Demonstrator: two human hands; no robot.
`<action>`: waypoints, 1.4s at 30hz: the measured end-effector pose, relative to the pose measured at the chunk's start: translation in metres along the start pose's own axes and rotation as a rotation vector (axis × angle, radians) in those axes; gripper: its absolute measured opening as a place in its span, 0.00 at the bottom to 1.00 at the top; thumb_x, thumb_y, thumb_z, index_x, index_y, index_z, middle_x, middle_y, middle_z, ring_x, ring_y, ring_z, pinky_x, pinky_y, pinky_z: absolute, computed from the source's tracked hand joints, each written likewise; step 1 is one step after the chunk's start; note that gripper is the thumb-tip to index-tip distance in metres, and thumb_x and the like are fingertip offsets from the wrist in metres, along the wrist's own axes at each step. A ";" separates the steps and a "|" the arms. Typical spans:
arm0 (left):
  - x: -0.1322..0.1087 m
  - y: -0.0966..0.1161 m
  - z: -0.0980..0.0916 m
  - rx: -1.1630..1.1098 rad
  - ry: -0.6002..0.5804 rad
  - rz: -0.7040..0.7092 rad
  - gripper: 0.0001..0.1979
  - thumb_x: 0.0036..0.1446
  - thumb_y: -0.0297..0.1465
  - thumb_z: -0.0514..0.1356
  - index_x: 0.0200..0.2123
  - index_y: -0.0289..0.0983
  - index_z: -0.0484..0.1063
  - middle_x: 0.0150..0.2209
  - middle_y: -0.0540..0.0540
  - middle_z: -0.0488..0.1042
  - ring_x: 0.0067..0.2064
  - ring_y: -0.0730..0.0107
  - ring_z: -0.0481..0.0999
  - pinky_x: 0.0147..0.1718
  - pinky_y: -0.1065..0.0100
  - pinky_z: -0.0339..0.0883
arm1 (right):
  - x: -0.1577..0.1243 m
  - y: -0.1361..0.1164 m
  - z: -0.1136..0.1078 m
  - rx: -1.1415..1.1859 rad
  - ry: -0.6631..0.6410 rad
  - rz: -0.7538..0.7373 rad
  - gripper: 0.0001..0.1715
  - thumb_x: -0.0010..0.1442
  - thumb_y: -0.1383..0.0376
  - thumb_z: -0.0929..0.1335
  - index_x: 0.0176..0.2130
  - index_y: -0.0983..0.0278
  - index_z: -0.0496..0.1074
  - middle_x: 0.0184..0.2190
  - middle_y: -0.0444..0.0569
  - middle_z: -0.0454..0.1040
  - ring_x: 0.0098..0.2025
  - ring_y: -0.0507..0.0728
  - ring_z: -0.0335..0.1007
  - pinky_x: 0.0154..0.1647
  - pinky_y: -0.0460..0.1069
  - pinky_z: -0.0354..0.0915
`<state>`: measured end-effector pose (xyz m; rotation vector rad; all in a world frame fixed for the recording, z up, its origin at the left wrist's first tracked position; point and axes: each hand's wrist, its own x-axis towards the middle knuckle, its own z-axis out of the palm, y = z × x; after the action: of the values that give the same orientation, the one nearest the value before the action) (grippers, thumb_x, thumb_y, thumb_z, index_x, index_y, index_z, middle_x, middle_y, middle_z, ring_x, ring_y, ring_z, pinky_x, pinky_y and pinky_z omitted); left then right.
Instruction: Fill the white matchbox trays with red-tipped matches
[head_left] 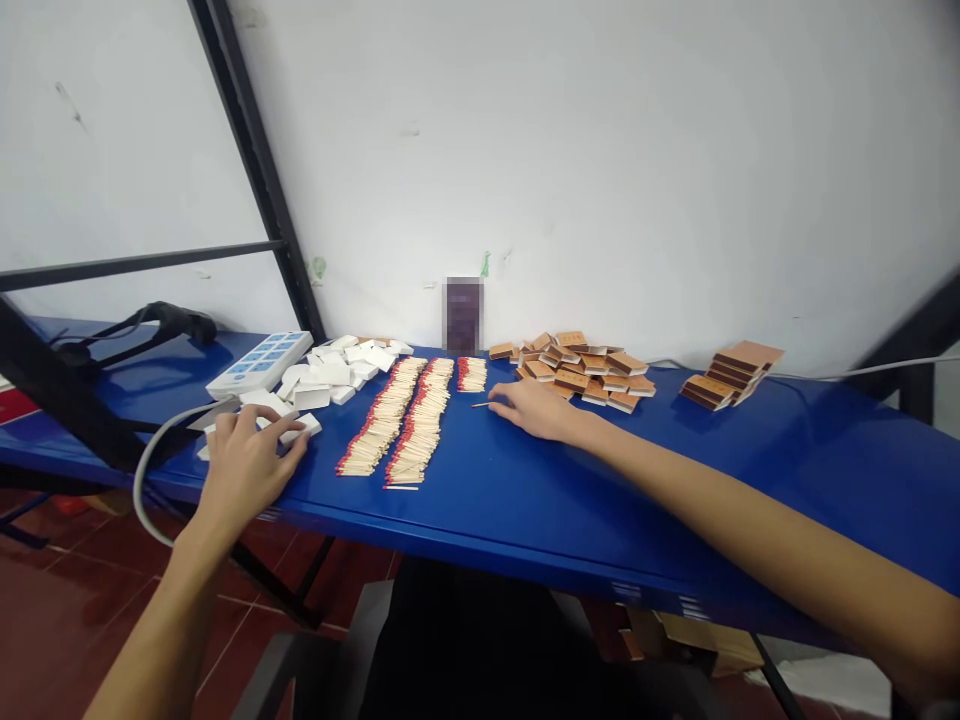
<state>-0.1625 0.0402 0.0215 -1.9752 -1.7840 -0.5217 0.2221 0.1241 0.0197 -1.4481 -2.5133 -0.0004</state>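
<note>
My right hand (531, 408) is pinched round a matchstick (480, 404) just above or on the blue tabletop; the stick points left. To its left lie two long rows of red-headed matches (390, 415) (424, 420) and a short row of matches (472, 374) behind. My left hand (251, 460) rests at the table's left front with curved fingers apart. Its fingertips touch small white matchbox trays (307, 427), some partly hidden under the hand. More white trays (330, 372) are heaped behind it.
Brown matchbox sleeves (585, 370) lie piled behind my right hand. A stack of sleeves (731, 375) stands farther right. A white power strip (262, 362) with a grey cable (142, 480) is at the left, near a black metal frame (251, 150). The wall is behind a blurred dark box (463, 315).
</note>
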 end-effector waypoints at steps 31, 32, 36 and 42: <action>-0.049 0.148 -0.029 -1.282 -0.165 0.540 0.13 0.68 0.33 0.51 0.52 0.39 0.68 0.46 0.41 0.70 0.47 0.64 0.72 0.48 0.62 0.69 | 0.126 0.029 0.026 0.149 0.150 0.179 0.23 0.66 0.66 0.56 0.46 0.66 0.77 0.50 0.55 0.77 0.50 0.60 0.71 0.48 0.49 0.60; -0.049 0.149 -0.026 -1.213 -0.184 0.550 0.13 0.67 0.32 0.52 0.54 0.39 0.67 0.48 0.41 0.69 0.48 0.64 0.72 0.49 0.62 0.69 | 0.125 0.029 0.027 0.142 0.144 0.177 0.23 0.67 0.66 0.57 0.44 0.66 0.78 0.48 0.55 0.78 0.48 0.60 0.71 0.47 0.48 0.60; -0.051 0.153 -0.018 -1.077 -0.258 0.541 0.13 0.67 0.30 0.54 0.54 0.42 0.65 0.52 0.43 0.67 0.49 0.67 0.72 0.50 0.66 0.70 | 0.121 0.026 0.028 0.124 0.143 0.175 0.22 0.67 0.64 0.56 0.40 0.67 0.77 0.43 0.57 0.79 0.42 0.59 0.72 0.41 0.48 0.59; -0.052 0.151 -0.013 -1.030 -0.270 0.493 0.09 0.62 0.31 0.60 0.44 0.40 0.65 0.45 0.46 0.69 0.40 0.70 0.73 0.41 0.68 0.71 | 0.111 0.023 0.029 0.132 0.160 0.148 0.22 0.67 0.64 0.56 0.38 0.68 0.76 0.40 0.55 0.79 0.39 0.57 0.71 0.38 0.47 0.57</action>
<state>-0.0172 -0.0227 -0.0048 -3.1619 -1.1108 -1.1942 0.1822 0.2339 0.0114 -1.5123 -2.2316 0.0718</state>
